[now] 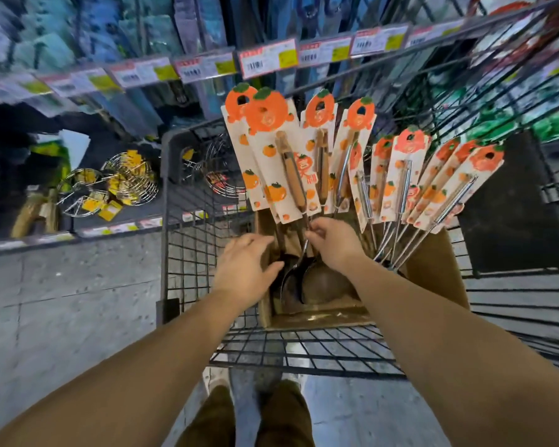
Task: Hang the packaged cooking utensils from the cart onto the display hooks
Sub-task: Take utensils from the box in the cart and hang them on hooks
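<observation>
Picking is the step in hand: both hands are down in the box that stands in the cart, at the centre of the frame, and nothing has yet been lifted toward the hooks. The utensils stand upright in the box, bowls down, their orange-and-white cards fanned across the middle and centre right of the frame.

The right hand, just below the cards at centre, has its fingers curled, and the fingertips pinch the thin metal shaft of one utensil just under the lower edge of its card. I judge this a grip on that one piece, though whether a second shaft is caught in the same pinch cannot be told. The left hand, a little lower and left of it, is spread with fingers nearly straight, laid against the left wall of the box and holding nothing; it seems to steady the box.

The next move, as I judge it, calls for drawing the pinched utensil straight up so its bowl clears the neighbours, then carrying it to the shelving at the top of the frame and threading the hole in the card's top over a hook. The hooks themselves are blurred, above the price tags, and cannot be made out.
</observation>
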Action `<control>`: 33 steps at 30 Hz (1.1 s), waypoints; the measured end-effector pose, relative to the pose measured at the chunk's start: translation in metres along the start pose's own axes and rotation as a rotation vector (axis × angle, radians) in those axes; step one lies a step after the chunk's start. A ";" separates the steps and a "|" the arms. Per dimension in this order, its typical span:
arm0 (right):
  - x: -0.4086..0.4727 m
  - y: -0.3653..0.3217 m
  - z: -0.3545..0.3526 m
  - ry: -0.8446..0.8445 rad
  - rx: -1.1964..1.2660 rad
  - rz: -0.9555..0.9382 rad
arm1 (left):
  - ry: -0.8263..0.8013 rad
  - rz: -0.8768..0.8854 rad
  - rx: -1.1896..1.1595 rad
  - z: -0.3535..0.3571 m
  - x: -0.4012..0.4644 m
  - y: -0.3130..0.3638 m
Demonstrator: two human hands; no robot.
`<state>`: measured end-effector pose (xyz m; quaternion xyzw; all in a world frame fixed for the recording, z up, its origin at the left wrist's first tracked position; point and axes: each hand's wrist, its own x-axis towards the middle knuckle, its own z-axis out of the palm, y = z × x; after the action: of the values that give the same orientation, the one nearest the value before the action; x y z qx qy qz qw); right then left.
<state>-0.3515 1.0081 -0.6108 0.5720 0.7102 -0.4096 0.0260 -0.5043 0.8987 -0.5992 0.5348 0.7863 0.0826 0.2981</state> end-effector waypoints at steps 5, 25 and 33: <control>-0.008 -0.032 -0.024 -0.023 0.125 -0.110 | -0.009 -0.002 -0.077 -0.003 0.001 0.021; 0.012 0.053 0.019 -0.026 0.051 0.265 | 0.246 -0.175 -0.406 0.012 0.003 0.003; 0.020 0.051 0.039 0.181 0.225 0.363 | 0.258 -0.146 -0.416 0.021 0.001 0.001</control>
<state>-0.3324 1.0002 -0.6753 0.7239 0.5451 -0.4219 -0.0286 -0.4916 0.8961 -0.6161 0.3888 0.8205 0.2883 0.3042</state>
